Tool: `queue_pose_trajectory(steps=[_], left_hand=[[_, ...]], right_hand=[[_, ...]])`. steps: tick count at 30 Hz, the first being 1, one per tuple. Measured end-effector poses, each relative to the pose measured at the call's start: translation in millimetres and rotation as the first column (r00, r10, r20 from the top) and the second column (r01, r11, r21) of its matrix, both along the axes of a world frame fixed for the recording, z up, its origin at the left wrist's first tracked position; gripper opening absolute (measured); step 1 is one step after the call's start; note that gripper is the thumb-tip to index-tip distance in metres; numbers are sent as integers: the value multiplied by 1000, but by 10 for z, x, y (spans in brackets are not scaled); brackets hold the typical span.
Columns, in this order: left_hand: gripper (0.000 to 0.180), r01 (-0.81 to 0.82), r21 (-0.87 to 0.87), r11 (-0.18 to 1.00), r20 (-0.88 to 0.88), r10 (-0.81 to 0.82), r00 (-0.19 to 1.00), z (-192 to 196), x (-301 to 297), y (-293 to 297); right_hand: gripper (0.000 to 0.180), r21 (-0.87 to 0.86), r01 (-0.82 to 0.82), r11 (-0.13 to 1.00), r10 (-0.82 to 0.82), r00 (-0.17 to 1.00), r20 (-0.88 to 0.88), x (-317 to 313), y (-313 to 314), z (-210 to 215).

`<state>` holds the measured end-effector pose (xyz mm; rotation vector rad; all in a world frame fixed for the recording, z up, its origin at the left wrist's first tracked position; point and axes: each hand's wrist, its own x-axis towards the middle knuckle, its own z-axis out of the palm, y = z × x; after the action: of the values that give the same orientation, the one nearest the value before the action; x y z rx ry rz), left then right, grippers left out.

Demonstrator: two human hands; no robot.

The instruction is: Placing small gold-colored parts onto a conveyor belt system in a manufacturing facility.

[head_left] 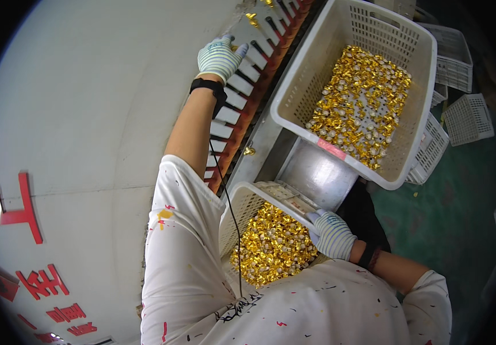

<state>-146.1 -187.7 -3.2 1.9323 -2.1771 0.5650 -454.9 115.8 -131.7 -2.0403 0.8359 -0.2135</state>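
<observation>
My left hand (220, 58), in a striped work glove, reaches out to a row of black-tipped pegs (258, 50) on a long red rail. Its fingers are bent around a small shiny gold-coloured piece (235, 48), partly hidden by the glove. My right hand (334, 236), gloved alike, is at the corner of the smaller pale plastic basket (237, 201) close to my body. Its fingers close over the basket's rim, with the fingertips partly out of sight. Many small gold pieces (274, 244) with whitish round parts fill this basket.
A larger pale crate (291, 109) holds more gold pieces to the far right, above a metal surface (317, 172). Other baskets (468, 119) stand on the green floor beyond. A pale wall (110, 103) with red lettering runs along the left. A black cord (232, 213) hangs beside my left arm.
</observation>
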Motion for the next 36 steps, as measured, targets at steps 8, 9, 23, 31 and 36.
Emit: queue_pose_trajectory(steps=[8,9,23,31,36], left_hand=[[19,12,-168,986,-22,-16,1000,-121,-136,954],[16,121,-285,951,-161,-172,972,-120,-209,1248],[29,49,711,701,-442,392,807,-1180,-720,4940],[35,288,930,229,-367,587,721,-2300,-1251,5815],[38,196,975,107,-221,598,771,-2413,-1273,5578]], right_hand=[[41,-39,14,999,-12,998,66,-34,145,-63],[39,-61,35,998,-32,998,52,-58,157,-72],[30,-246,-15,969,58,984,169,22,-161,-131],[33,-125,-58,990,62,998,30,-147,-150,-250],[31,-147,-44,988,46,999,17,-137,-148,-188]])
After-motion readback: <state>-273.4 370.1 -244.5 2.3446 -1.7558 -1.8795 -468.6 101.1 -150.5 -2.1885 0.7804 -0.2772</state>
